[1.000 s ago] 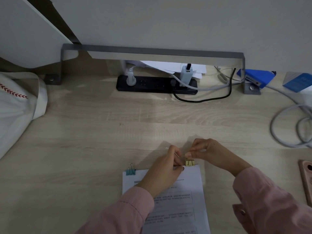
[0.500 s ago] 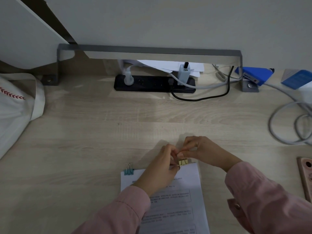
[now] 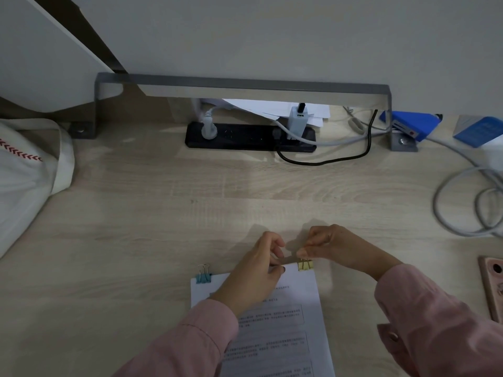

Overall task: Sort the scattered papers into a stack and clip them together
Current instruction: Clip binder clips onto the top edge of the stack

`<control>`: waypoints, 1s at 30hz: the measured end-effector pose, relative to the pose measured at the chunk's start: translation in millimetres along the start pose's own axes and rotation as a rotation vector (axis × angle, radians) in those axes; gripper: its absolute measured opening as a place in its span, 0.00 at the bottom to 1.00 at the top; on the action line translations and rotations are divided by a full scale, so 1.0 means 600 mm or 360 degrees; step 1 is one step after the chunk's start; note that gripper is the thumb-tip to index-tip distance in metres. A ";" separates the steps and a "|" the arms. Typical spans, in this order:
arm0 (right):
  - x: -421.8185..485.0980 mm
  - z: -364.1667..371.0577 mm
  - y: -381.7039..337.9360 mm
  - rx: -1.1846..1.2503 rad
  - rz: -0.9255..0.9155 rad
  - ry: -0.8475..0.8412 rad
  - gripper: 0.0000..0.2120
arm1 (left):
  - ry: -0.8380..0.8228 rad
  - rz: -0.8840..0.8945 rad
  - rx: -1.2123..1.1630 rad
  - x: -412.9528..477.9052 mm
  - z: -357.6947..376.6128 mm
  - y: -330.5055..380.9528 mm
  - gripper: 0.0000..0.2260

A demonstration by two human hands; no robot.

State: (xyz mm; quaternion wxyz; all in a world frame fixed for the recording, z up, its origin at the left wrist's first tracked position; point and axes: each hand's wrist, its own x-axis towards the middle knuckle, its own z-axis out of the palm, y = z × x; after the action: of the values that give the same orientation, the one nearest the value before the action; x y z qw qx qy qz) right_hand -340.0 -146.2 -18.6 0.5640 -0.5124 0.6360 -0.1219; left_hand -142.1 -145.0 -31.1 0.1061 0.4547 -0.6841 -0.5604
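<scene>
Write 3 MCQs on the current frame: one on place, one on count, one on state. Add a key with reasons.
1. Where on the paper stack does the blue binder clip sit?
A. top left corner
B. top right corner
C. bottom edge

2. How many binder clips are on the paper stack?
A. one
B. two
C. three

3. What is the right hand doing?
A. lying flat on the paper stack
B. open, touching nothing
C. pinching the handles of the yellow clip

Key:
1 A: the blue binder clip grips the top edge at the left corner.
2 B: only the blue binder clip and the yellow clip show, one at each top corner.
3 C: its fingertips close on the wire handles just above the yellow clip.
</scene>
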 end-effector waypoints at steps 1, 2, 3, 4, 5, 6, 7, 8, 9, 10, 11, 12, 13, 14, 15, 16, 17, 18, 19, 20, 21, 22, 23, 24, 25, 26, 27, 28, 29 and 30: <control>-0.001 0.000 0.002 0.0006 0.0006 0.0006 0.07 | -0.0001 -0.0001 -0.0005 0.000 0.001 0.000 0.14; -0.001 0.001 0.003 0.0006 0.0017 0.0004 0.07 | -0.0003 -0.0004 -0.0010 0.000 0.001 0.001 0.14; -0.001 0.000 0.003 -0.0003 0.0025 -0.0005 0.07 | -0.0005 -0.0010 -0.0014 0.000 0.002 0.001 0.14; -0.002 0.000 0.002 -0.0010 0.0042 -0.0015 0.06 | -0.0008 -0.0017 -0.0017 -0.001 0.002 0.002 0.14; -0.004 -0.001 0.001 -0.0014 0.0066 -0.0028 0.05 | -0.0009 -0.0023 -0.0019 -0.001 0.002 0.002 0.13; -0.006 -0.001 -0.002 -0.0016 0.0080 -0.0039 0.03 | -0.0010 -0.0028 -0.0019 -0.001 0.002 0.001 0.13; -0.009 -0.001 -0.003 -0.0027 0.0079 -0.0054 0.04 | -0.0009 -0.0032 -0.0017 -0.001 0.001 0.002 0.13; -0.013 0.000 -0.005 -0.0035 0.0068 -0.0064 0.05 | -0.0008 -0.0032 -0.0013 -0.001 0.001 0.002 0.13; -0.017 0.002 -0.005 -0.0010 0.0067 -0.0073 0.04 | -0.0006 -0.0032 -0.0008 -0.002 0.000 0.002 0.13; -0.022 0.006 -0.005 0.0057 0.0076 -0.0083 0.03 | -0.0003 -0.0032 -0.0003 -0.001 -0.001 0.002 0.13; -0.028 0.010 -0.002 0.0150 0.0093 -0.0079 0.07 | 0.0001 -0.0032 0.0001 -0.001 -0.003 0.003 0.13; -0.034 0.014 0.003 0.0252 0.0126 -0.0062 0.11 | 0.0009 -0.0030 0.0004 -0.001 -0.004 0.003 0.13; -0.041 0.018 0.011 0.0346 0.0164 -0.0049 0.14 | 0.0021 -0.0024 0.0008 0.000 -0.006 0.003 0.13; -0.051 0.026 0.019 0.0436 0.0197 -0.0038 0.16 | 0.0039 -0.0016 0.0017 0.000 -0.008 0.002 0.13; -0.061 0.035 0.029 0.0516 0.0233 -0.0048 0.17 | 0.0062 -0.0007 0.0029 0.002 -0.011 0.002 0.12; -0.072 0.047 0.040 0.0604 0.0275 -0.0065 0.19 | 0.0093 0.0001 0.0041 0.003 -0.016 0.002 0.12; -0.082 0.063 0.052 0.0649 0.0309 -0.0085 0.21 | 0.0133 0.0011 0.0053 0.005 -0.022 0.002 0.12; -0.091 0.080 0.058 0.0672 0.0320 -0.0096 0.21 | 0.0181 0.0027 0.0070 0.007 -0.030 0.002 0.12; -0.096 0.096 0.063 0.0668 0.0304 -0.0081 0.20 | 0.0235 0.0047 0.0094 0.009 -0.039 0.002 0.13; -0.097 0.109 0.063 0.0685 0.0276 -0.0031 0.17 | 0.0297 0.0069 0.0128 0.011 -0.049 0.003 0.13; -0.093 0.120 0.061 0.0725 0.0252 0.0046 0.13 | 0.0371 0.0096 0.0169 0.011 -0.060 0.003 0.14; -0.086 0.127 0.051 0.0776 0.0238 0.0108 0.13 | 0.0458 0.0122 0.0213 0.011 -0.071 0.003 0.14; -0.075 0.132 0.039 0.0798 0.0215 0.0162 0.15 | 0.0568 0.0147 0.0258 0.008 -0.081 0.001 0.14; -0.064 0.137 0.021 0.0809 0.0189 0.0200 0.17 | 0.0690 0.0166 0.0302 0.005 -0.092 -0.004 0.15; -0.051 0.143 0.001 0.0818 0.0162 0.0228 0.17 | 0.0801 0.0160 0.0342 -0.001 -0.103 -0.013 0.16; -0.037 0.149 -0.022 0.0849 0.0127 0.0237 0.16 | 0.0885 0.0112 0.0373 -0.009 -0.113 -0.024 0.16; -0.021 0.158 -0.044 0.0876 0.0102 0.0233 0.15 | 0.0947 0.0032 0.0397 -0.021 -0.121 -0.035 0.17; -0.003 0.169 -0.067 0.0917 0.0079 0.0220 0.14 | 0.1003 -0.0047 0.0426 -0.034 -0.126 -0.047 0.18; 0.016 0.181 -0.087 0.0940 0.0068 0.0210 0.14 | 0.1073 -0.0103 0.0471 -0.048 -0.130 -0.058 0.19; 0.033 0.194 -0.109 0.0973 0.0057 0.0196 0.14 | 0.1149 -0.0128 0.0531 -0.063 -0.134 -0.069 0.20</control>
State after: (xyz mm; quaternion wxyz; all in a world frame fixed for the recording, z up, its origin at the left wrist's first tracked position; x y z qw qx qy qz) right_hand -205.3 -141.9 -21.1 0.6544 -0.2993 0.6119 -0.3284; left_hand -47.4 -169.0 -25.0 0.2423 0.6599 -0.6661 -0.2495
